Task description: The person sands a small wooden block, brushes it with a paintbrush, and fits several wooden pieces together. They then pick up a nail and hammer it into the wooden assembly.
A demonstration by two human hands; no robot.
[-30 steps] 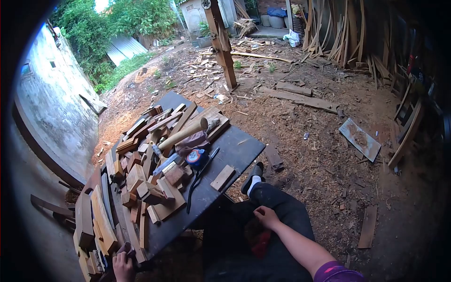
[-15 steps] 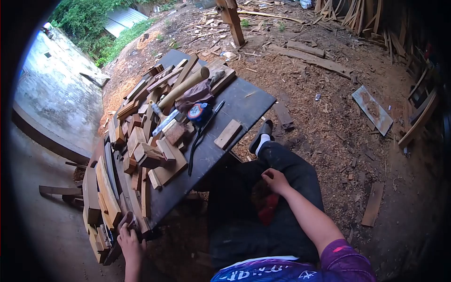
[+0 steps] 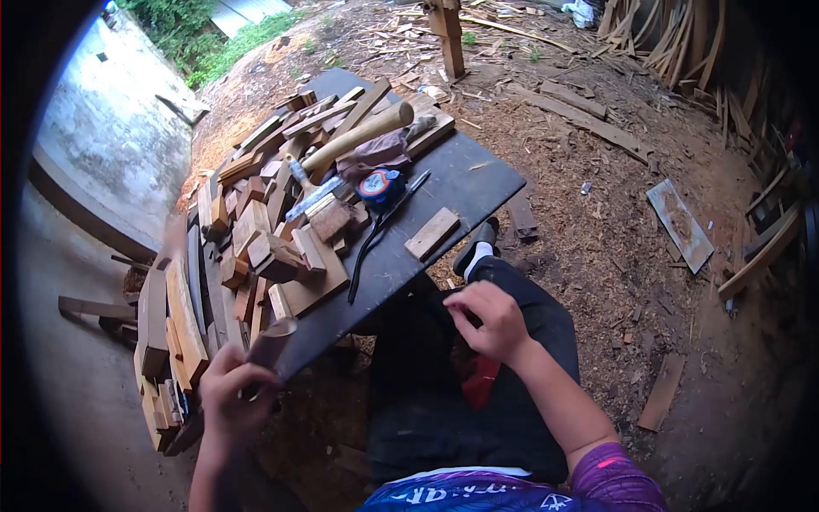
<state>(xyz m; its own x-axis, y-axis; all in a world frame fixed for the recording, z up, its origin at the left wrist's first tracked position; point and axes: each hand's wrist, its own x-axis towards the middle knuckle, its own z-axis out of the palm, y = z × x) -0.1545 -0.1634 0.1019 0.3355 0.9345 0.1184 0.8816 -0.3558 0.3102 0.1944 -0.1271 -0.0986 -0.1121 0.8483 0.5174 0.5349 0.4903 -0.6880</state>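
My left hand is closed around a curled brown piece, which looks like sandpaper, over the near left corner of the dark table. My right hand is above my lap, fingers bent and thumb close to the index finger; whatever it may hold is too small to make out. Near the hands on the table are a small wood block, a blue tape measure, a brush and many wood offcuts.
A wooden mallet and a brown cloth lie on the pile. Long boards are stacked at the table's left edge. A wooden post stands beyond it. Planks and shavings lie on the ground.
My left hand has lifted the brown piece from the boards at the table's corner. My right hand has risen from my lap. The view has shifted slightly.
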